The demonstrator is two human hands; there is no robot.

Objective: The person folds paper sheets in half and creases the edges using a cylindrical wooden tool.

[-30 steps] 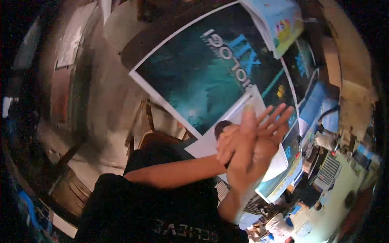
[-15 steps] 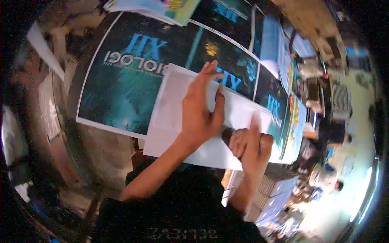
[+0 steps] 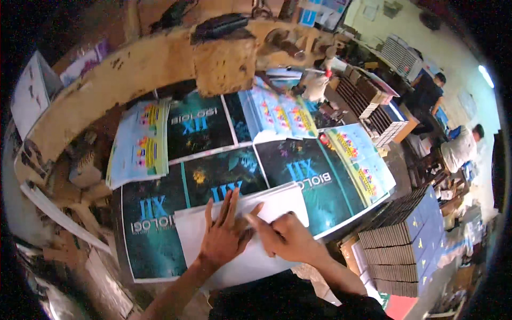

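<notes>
Paper (image 3: 246, 262) lies with long axis sideways, right end farther.

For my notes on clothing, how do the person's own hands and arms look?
The left hand and right hand are bare, without gloves; no ring or watch can be made out. The visible forearms are uncovered, and black clothing shows at the lower edge.

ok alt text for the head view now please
A person's spread left hand and curled right hand are over white paper lying on dark printed sheets. Blue-and-yellow sheets lie nearby, with a book stack at right.
</notes>
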